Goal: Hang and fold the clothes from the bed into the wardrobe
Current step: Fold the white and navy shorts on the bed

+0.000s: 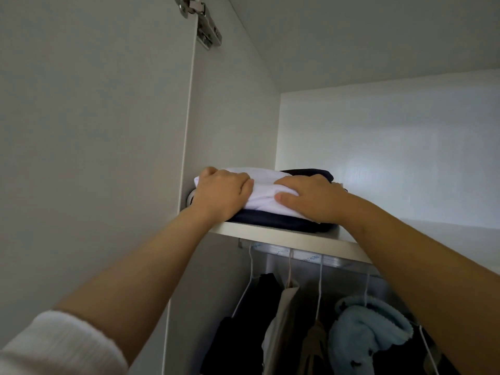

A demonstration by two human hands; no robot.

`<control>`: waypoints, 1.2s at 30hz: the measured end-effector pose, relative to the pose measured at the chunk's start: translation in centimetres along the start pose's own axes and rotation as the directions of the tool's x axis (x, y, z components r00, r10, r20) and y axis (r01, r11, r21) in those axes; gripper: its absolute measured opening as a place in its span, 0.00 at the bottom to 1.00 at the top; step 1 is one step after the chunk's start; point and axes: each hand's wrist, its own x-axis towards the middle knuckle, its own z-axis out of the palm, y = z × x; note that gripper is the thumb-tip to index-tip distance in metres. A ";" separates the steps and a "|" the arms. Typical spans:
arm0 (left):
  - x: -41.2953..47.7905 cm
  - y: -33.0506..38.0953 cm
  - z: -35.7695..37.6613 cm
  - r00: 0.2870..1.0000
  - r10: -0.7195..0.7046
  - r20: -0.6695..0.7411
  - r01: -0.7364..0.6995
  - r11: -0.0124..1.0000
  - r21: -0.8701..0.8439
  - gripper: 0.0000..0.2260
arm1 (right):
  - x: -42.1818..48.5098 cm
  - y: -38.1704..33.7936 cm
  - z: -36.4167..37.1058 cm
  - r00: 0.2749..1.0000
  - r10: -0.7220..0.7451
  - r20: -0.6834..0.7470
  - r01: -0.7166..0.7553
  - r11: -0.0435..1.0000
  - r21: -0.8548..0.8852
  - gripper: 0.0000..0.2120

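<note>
Overhead, the white wardrobe [378,131] is filling nearly the whole view, its open door [94,117] standing at the left and its upper shelf [284,235] running across the middle. Below that shelf, several garments are hanging on thin hangers: a black garment [243,328] at the left, a beige garment [284,320] just beside it, and a fluffy light blue garment [370,326] further right.

Both bare forearms are reaching up from the bottom corners toward the shelf's left end, a white ribbed sleeve [62,347] sitting pushed back on the left arm. On the shelf, close against the wardrobe's left wall, a folded dark navy garment [284,221] is lying flat, and a folded white garment [266,196] is resting on top of it.

The left hand [221,193] is curling its fingers over the white garment's left part, gripping the cloth. The right hand [311,198] is lying on the garment's right part, fingers together and bent over the fabric, thumb pressing against the front fold.

At the top, a metal hinge [203,20] is joining the door to the wardrobe.
</note>
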 end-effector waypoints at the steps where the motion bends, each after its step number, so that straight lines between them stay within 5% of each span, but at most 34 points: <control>1: 0.0 -0.1 0.2 1.000 0.001 0.031 0.000 0.999 -0.032 0.16 | -0.1 0.1 0.2 1.000 -0.006 0.004 0.007 1.000 -0.025 0.17; 7: -1.1 -1.7 1.1 0.993 -0.062 0.096 0.076 0.985 -0.155 0.19 | -1.4 -0.4 0.6 0.991 -0.131 0.027 0.133 0.990 -0.053 0.22; 14: -1.7 -1.5 1.8 0.971 -0.224 0.084 0.236 0.956 -0.174 0.16 | -2.6 -1.5 1.9 0.961 0.009 -0.276 -0.036 0.995 -0.091 0.15; 20: -2.5 -0.4 1.5 0.949 -0.293 0.115 0.311 0.929 -0.199 0.17 | -3.0 -2.2 2.2 0.977 0.086 -0.193 -0.119 0.979 -0.166 0.22; 27: -6.2 2.0 0.6 0.963 -0.268 0.018 0.247 0.856 -0.454 0.18 | -5.8 -3.7 3.3 0.945 0.174 -0.276 -0.229 0.957 -0.178 0.24; 31: -9.8 2.6 -0.3 0.984 -0.177 0.025 0.150 0.740 -0.655 0.19 | -9.2 -6.2 5.3 0.925 0.247 -0.288 -0.293 0.948 -0.125 0.28; 33: -12.0 3.0 -0.7 0.991 -0.121 0.065 0.130 0.672 -0.729 0.18 | -11.5 -7.7 6.1 0.901 0.321 -0.291 -0.319 0.946 0.055 0.29; 36: -15.8 4.1 -1.6 0.967 -0.074 0.242 0.250 0.422 -0.871 0.10 | -16.0 -9.9 7.0 0.837 0.480 -0.264 -0.361 0.845 0.394 0.28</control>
